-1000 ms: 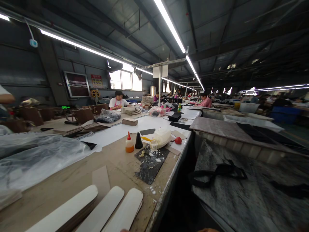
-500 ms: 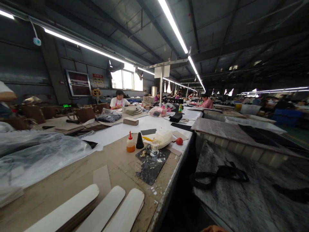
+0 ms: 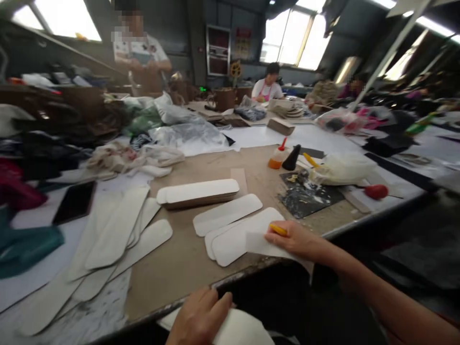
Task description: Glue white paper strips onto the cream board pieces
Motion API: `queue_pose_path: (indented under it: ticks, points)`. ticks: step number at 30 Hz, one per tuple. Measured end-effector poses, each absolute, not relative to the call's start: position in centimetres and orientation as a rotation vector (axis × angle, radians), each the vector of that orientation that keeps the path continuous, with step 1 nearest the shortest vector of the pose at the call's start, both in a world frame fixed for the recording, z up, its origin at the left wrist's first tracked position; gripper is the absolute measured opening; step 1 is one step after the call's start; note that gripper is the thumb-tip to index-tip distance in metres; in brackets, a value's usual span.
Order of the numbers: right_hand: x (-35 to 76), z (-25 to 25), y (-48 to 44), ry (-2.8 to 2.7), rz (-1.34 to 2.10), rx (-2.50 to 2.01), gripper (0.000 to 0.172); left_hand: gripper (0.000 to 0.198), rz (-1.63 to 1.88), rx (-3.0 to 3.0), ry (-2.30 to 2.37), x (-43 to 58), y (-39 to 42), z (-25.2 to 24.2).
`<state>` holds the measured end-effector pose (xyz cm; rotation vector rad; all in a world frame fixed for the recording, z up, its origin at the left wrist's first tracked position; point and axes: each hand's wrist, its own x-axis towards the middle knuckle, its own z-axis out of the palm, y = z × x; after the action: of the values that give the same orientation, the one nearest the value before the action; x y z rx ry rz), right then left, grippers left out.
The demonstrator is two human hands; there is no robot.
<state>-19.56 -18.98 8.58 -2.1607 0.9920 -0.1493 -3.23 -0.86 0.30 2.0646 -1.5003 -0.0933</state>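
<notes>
- My right hand (image 3: 296, 241) is nearly closed, pinching a yellow stick (image 3: 278, 230) and holding a pale strip (image 3: 264, 245) of smooth, thin card, with my forearm (image 3: 373, 292) reaching in low from the right.
- The strip is lying over the table's near edge, just beside rounded white blanks (image 3: 233, 244).
- My left hand (image 3: 197, 318) is half-curled on a white piece (image 3: 240, 330) below the edge; I can't tell whether it's gripping.
- A layered stack (image 3: 197, 194) of long, round-ended blanks is sitting on the tan board (image 3: 179, 268).
- More white blanks (image 3: 118, 230) are fanning across the table's left side.
</notes>
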Motion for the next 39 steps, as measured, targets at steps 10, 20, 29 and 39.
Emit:
queue_pose_path:
  ticks: [10,20,29,39]
  points:
    - [-14.2,7.4,-21.7,0.785,0.250,-2.218,0.026,0.013,0.072,1.651,-2.149,0.3,-1.7,2.0]
    - [-10.3,5.9,-22.6,0.757,0.397,-2.300,0.020,0.022,0.067,1.607,-2.127,1.5,-3.6,-0.1]
    - [-10.0,5.7,-22.7,0.757,0.561,-2.422,0.020,0.023,0.003,1.600,-2.119,1.7,-4.1,-0.3]
    - [-9.8,5.6,-22.4,0.748,0.592,-2.495,0.021,0.024,-0.030,1.586,-2.111,1.8,-4.1,-0.7]
